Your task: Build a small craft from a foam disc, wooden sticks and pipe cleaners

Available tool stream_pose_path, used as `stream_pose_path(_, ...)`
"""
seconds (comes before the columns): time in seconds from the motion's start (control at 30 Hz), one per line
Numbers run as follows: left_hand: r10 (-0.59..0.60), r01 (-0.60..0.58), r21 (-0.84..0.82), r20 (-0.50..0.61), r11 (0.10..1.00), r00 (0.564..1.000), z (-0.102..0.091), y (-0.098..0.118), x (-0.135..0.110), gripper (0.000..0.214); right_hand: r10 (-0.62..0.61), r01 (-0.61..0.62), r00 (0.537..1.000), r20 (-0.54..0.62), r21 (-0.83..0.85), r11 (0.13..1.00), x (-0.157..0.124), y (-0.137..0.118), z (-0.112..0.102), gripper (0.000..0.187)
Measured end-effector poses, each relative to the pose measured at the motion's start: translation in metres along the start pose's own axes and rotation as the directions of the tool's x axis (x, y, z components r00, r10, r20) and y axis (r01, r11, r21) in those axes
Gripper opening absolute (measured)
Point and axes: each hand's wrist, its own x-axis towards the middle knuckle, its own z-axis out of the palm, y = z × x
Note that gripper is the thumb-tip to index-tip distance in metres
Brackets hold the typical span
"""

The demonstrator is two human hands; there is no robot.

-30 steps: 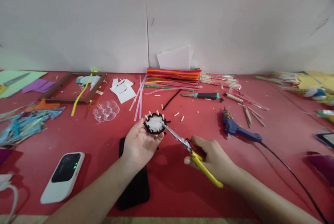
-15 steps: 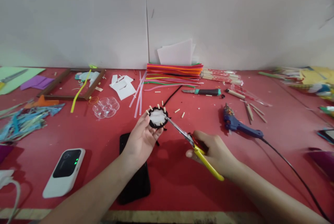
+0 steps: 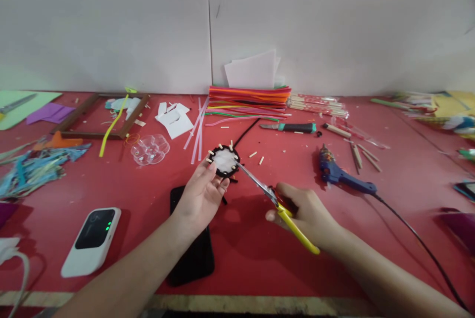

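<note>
My left hand (image 3: 200,194) holds a small round craft piece (image 3: 224,160) at its fingertips: a white disc with a black rim and several short wooden pegs sticking out. My right hand (image 3: 306,215) is closed on yellow-handled scissors (image 3: 272,202), whose blades point up-left and touch the right edge of the disc. Both hands hover over the red table (image 3: 245,249), just in front of a black pipe cleaner (image 3: 245,134).
A black phone (image 3: 193,253) lies under my left wrist, a white device (image 3: 91,241) at lower left. A blue glue gun (image 3: 343,175) with its cord lies to the right, a utility knife (image 3: 291,127) and stacked coloured sheets (image 3: 248,98) behind, a clear plastic piece (image 3: 150,150) and a wooden frame (image 3: 102,116) to the left.
Both hands with the disc and scissors have shifted slightly farther from me and up; the disc has turned a little in my fingers. The scissor tips stay at its right edge.
</note>
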Motion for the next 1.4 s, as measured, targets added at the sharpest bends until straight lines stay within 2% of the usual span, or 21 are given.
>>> stream_pose_path(0.1,-0.035,0.033,-0.040,-0.039,0.999,0.999,0.0022,0.0015,-0.0003,0.023,-0.013,0.013,1.000,0.001,-0.002,1.000,0.0000,0.0008,0.0000,0.062)
stream_pose_path(0.33,-0.023,0.017,-0.090,-0.067,0.996,0.997,0.0035,0.0025,0.0004,0.012,-0.009,0.009,1.000,0.004,-0.020,1.000,-0.0001,0.0008,-0.0006,0.063)
stream_pose_path(0.5,0.012,-0.013,-0.037,-0.024,0.999,1.000,0.0024,0.0017,-0.0013,0.019,-0.002,0.002,1.000,0.004,-0.050,0.999,0.0000,0.0001,0.0000,0.063)
stream_pose_path(0.93,-0.015,0.015,0.008,0.021,1.000,1.000,0.0050,0.0033,-0.0050,0.018,-0.022,0.021,1.000,-0.016,-0.061,0.998,0.0005,-0.0033,-0.0005,0.063)
stream_pose_path(1.13,-0.047,0.048,-0.006,0.043,0.999,0.998,0.0045,0.0047,-0.0053,0.021,-0.065,0.055,0.994,-0.089,-0.109,0.993,-0.0017,0.0019,-0.0008,0.058)
stream_pose_path(1.23,-0.048,0.044,0.038,0.092,0.998,0.995,0.0040,0.0060,-0.0055,0.026,-0.045,0.028,0.992,-0.119,-0.143,0.989,-0.0007,0.0044,-0.0014,0.058)
stream_pose_path(1.4,-0.089,0.087,0.039,0.081,0.995,0.993,0.0059,0.0078,-0.0060,0.018,-0.010,-0.004,0.994,-0.113,-0.128,0.992,0.0006,0.0039,-0.0016,0.060)
